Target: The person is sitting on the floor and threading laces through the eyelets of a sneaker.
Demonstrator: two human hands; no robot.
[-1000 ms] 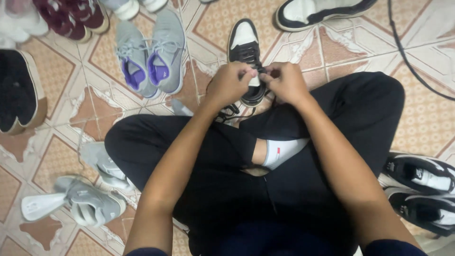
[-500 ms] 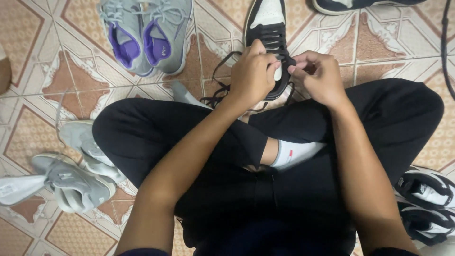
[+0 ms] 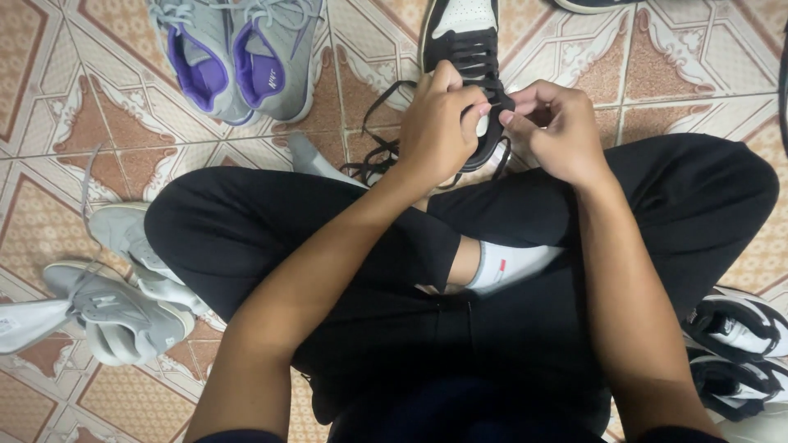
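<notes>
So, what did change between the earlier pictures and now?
The view tipped down, so everything slid up the picture; the far shoes left view. Both hands, left hand and right hand, keep pinching the black laces of the black-and-white high-top sneaker. The grey-and-purple pair stayed put.

i see a black and white high-top sneaker (image 3: 468, 49) lying on the patterned tile floor just beyond my crossed legs, toe pointing away from me, its white toe box up and black laces threaded across the tongue. its heel end is covered by my hands. the loose black lace ends (image 3: 373, 152) trail off its left side onto the tiles in a tangled loop.
</notes>
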